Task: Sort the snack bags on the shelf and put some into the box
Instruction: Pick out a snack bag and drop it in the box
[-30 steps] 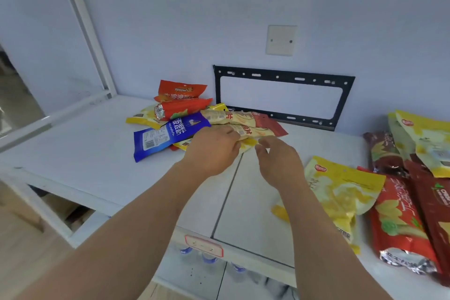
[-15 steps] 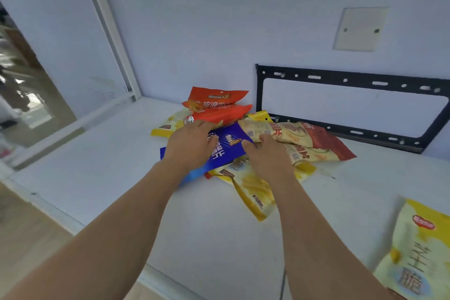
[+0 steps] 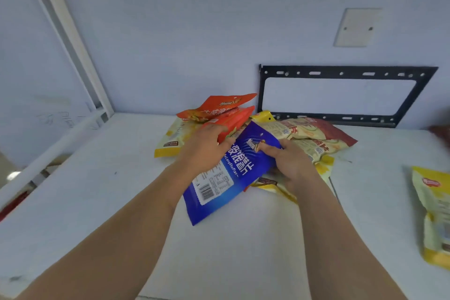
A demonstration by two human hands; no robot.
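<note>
1. Both hands work at the pile in the centre of the frame: the left hand (image 3: 203, 147) has its fingers curled onto the left edge of the blue bag (image 3: 227, 173), touching the lower orange bag (image 3: 232, 120) as well, and the right hand (image 3: 291, 162) grips the blue bag's right edge.
2. That blue bag lies on top of the pile, tilted, its barcode end toward the lower centre.
3. Under and behind it sit an upper orange bag (image 3: 219, 106), pale bags with red ends (image 3: 314, 133) and yellow bags (image 3: 170, 140), all overlapping.
4. Progress looks early: the pile is still mixed, and no box shows in view, so nothing can be counted as packed.
5. One more yellow bag (image 3: 433, 204) lies apart at the right edge of the frame; whether it counts as sorted I cannot tell.
6. Room: the white shelf (image 3: 97, 202) is bare in the lower left and lower centre, good ground for laying out groups.
7. Edges: a white frame post (image 3: 70, 39) rises at upper left, and a black bracket (image 3: 341, 73) on the wall stands just behind the pile, limiting any push backward.
</note>
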